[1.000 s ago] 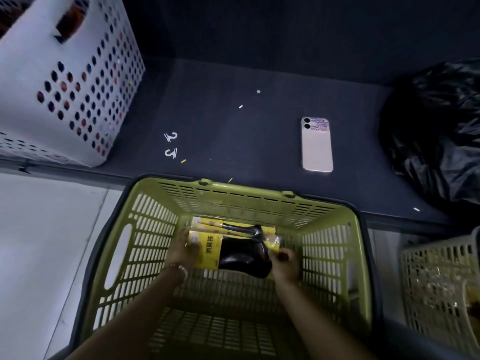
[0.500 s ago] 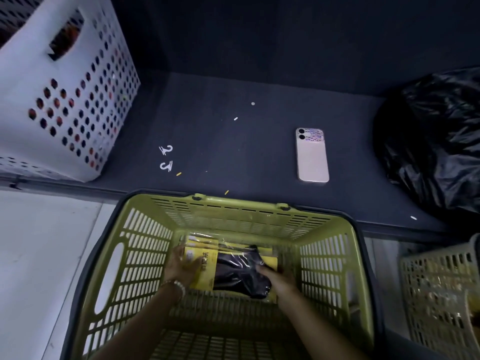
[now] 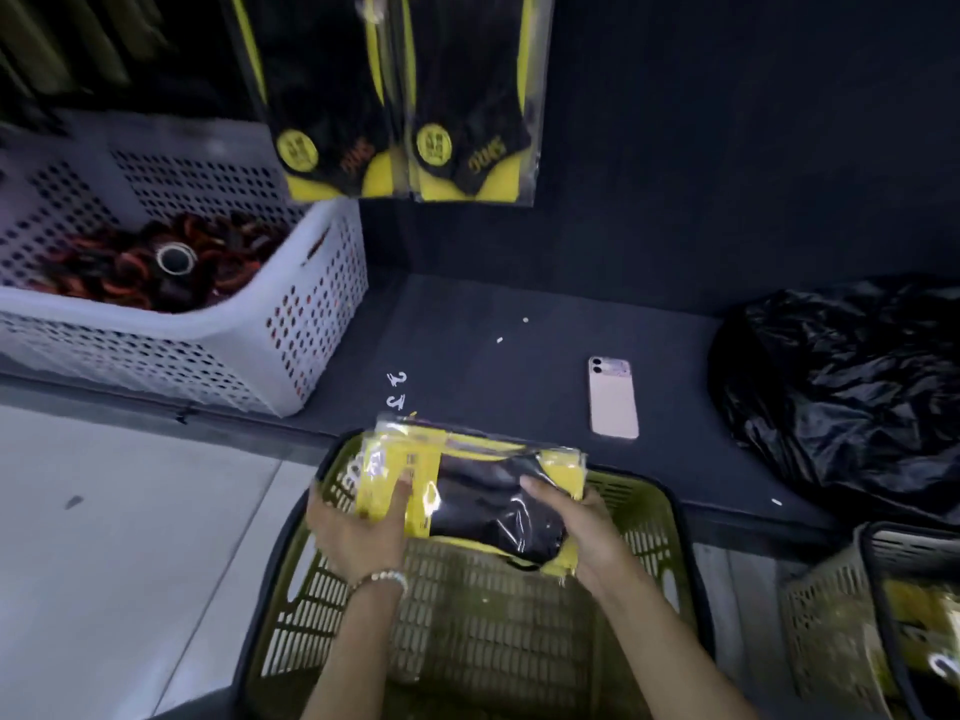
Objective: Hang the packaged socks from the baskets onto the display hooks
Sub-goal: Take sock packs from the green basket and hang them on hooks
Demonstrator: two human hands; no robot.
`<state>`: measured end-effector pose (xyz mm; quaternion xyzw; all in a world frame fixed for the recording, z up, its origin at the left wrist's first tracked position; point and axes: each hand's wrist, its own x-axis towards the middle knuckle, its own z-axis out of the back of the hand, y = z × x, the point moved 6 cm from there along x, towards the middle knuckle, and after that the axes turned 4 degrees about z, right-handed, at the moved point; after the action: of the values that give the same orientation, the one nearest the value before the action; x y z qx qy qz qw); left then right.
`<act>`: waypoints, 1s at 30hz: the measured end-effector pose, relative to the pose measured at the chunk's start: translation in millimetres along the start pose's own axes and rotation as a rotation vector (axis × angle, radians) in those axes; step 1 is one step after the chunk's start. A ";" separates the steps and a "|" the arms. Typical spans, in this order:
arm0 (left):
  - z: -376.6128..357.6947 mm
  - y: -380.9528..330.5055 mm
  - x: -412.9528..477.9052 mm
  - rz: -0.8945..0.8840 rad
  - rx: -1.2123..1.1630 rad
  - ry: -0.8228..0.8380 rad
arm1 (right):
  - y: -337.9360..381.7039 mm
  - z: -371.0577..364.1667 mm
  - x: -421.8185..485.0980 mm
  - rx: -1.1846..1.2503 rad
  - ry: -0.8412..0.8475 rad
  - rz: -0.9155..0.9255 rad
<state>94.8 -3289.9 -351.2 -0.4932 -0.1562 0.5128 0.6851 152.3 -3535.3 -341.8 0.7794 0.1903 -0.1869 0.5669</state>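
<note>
Gripping the stack of packaged socks (image 3: 483, 491) at both short ends, the left hand (image 3: 358, 527) and right hand (image 3: 582, 532) hold it level just above the far rim of the green basket (image 3: 670, 517). Each thumb lies on the top pack while the fingers curl underneath, mostly hidden. This two-sided clamp keeps the slippery film wrappers from sliding apart. The left hand covers the yellow header end, which probably carries the hanger, though no hanger shows. A beige basket (image 3: 826, 621) at the right edge holds more yellow packs.

Beyond the green rim runs a dark shelf (image 3: 493, 356). On it lie two small white hooks (image 3: 397, 392) just past the stack, a phone (image 3: 613, 397) to their right, and a black plastic bag (image 3: 841, 387) at the far right. A white perforated basket (image 3: 311, 324) holding red-and-black items stands at the left.

Farthest away, two hanging sock packs (image 3: 405, 96) are suspended against the dark back panel, above the shelf. Their hooks are out of view. The stack must be raised to that level and fed on pack by pack.
</note>
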 end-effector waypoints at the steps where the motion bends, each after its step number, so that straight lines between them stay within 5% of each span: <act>1: 5.8 -11.9 -7.1 0.080 -0.157 0.034 | 17.3 -6.6 -8.2 0.078 0.008 0.021; 4: -5.7 -60.6 -42.3 0.320 -0.656 0.560 | 58.1 -21.6 -31.7 0.160 0.037 0.036; 6: -0.7 -108.0 -66.2 0.245 -0.794 0.782 | 82.4 -32.1 -47.5 0.177 0.095 0.079; 12: 61.6 -221.6 -93.2 -0.331 -0.614 0.564 | 174.2 -47.2 -89.8 -0.199 0.011 0.500; 17: 87.9 -286.9 -129.6 -0.708 -0.438 0.644 | 253.2 -92.5 -132.9 -0.294 0.150 0.864; 23: 107.7 -323.1 -131.5 -0.762 -0.436 0.620 | 296.2 -124.3 -160.6 -0.218 0.176 1.014; 30: 121.4 -340.6 -109.8 -0.722 -0.406 0.612 | 304.4 -152.7 -149.2 -0.158 0.300 0.887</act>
<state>147.7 -3317.2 22.0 -0.6583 -0.2055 0.0352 0.7233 190.6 -3488.9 25.1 0.7584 -0.0674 0.2027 0.6158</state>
